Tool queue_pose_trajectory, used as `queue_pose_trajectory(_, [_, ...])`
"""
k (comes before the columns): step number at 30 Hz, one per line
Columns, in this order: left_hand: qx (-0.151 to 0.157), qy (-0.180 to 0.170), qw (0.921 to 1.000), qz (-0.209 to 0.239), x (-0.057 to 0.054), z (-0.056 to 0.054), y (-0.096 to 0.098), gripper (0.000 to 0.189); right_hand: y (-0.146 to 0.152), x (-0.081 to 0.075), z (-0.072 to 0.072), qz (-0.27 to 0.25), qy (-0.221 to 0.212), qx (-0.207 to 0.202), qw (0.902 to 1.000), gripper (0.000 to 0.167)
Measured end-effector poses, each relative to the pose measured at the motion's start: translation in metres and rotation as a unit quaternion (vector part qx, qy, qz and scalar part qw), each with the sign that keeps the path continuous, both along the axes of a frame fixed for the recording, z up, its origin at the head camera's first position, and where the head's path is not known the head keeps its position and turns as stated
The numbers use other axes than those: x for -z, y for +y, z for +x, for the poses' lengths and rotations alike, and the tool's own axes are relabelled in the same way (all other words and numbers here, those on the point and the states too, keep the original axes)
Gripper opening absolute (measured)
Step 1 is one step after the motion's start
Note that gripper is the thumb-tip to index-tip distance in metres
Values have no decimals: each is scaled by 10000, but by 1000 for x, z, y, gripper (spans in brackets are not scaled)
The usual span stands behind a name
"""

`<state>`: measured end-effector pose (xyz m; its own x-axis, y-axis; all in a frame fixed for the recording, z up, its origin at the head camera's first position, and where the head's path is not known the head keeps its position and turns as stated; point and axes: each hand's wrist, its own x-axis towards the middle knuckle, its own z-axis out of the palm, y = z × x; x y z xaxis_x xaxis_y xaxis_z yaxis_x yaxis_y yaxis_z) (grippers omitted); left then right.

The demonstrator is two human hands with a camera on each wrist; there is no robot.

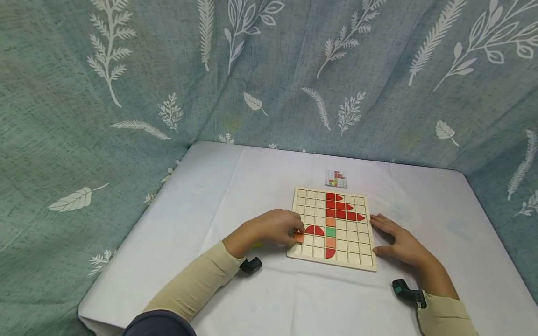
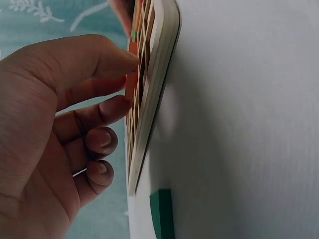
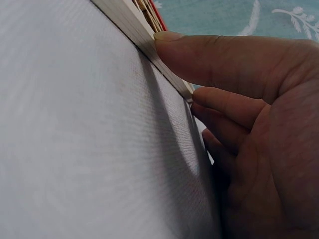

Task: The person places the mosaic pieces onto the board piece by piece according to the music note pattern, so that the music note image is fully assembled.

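A wooden grid board [image 1: 353, 238] lies on the white table, bearing red, orange and green pieces. My left hand [image 1: 275, 227] pinches an orange square tile [image 1: 299, 237] over the board's left side, between thumb and finger in the left wrist view. Beside it on the grid are two red quarter-round pieces [image 1: 314, 230]. A column holds orange tiles [image 1: 330, 222], a green tile [image 1: 330, 232] and, at its foot, another red rounded piece [image 1: 329, 253]. With thumb and fingertips, my right hand [image 1: 399, 240] touches the board's right edge; its fingers look fairly straight.
Behind the board lies a small card [image 1: 336, 179] printed with a coloured grid pattern. A yellow-green piece [image 1: 257, 244] is partly hidden by the left wrist. In the left wrist view, a dark green block [image 2: 162, 214] rests on the cloth. A patterned curtain [image 1: 269, 70] hangs around the table.
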<state>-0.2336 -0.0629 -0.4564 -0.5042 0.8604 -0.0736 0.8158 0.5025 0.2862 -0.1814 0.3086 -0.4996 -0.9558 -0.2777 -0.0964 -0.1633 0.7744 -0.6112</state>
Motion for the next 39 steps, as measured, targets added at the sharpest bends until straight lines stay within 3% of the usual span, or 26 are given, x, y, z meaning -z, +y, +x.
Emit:
queue_pose_trajectory(12, [69,179,9998,103,4,7,13,13,-1,-1,0,20,-27,33,10000,89])
queue_pose_trajectory(20, [348,556,9975,251,9,8,16,8,1,-1,-1,31,16,-27,10000,88])
queue_pose_trajectory(25, [333,626,9973,177,10,9,17,4,0,-1,-1,-2,-26,-10,10000,89])
queue_pose_trajectory(32, [138,384,9990,175,9,10,14,7,-2,-1,0,14,-32,8,10000,89])
queue_pose_trajectory(39, [302,158,9980,537,12,8,15,5,0,-2,-1,19,-21,-25,10000,89])
